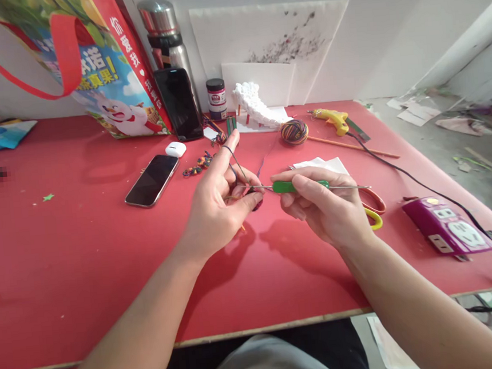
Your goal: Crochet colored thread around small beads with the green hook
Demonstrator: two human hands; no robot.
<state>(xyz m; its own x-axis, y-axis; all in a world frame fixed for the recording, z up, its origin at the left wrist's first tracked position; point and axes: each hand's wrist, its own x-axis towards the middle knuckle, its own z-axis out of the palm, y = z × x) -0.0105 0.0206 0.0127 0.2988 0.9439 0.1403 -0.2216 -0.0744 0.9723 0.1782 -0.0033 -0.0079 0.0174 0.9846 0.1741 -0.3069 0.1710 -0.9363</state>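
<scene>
My left hand [217, 204] pinches a small dark crocheted piece [256, 199] between thumb and fingers, its index finger raised with a strand of dark yarn looped over it. Wrapped round the green handle of a crochet hook [284, 187] are the fingers of my right hand [327, 203]. The hook's thin metal shaft points left and reaches the crocheted piece; the exact place of its tip is hard to make out. From the hands a strand runs back toward a multicoloured yarn ball [293, 132] on the red table [108, 288].
Behind stand a gift bag [126, 97], a thermos [161, 25], an upright phone [178, 104] and a jar [216, 98]. Another phone [152, 181] lies at left. To the right are a yellow glue gun [330, 121], scissors handles [375, 218] and a purple box [448, 225] with cables.
</scene>
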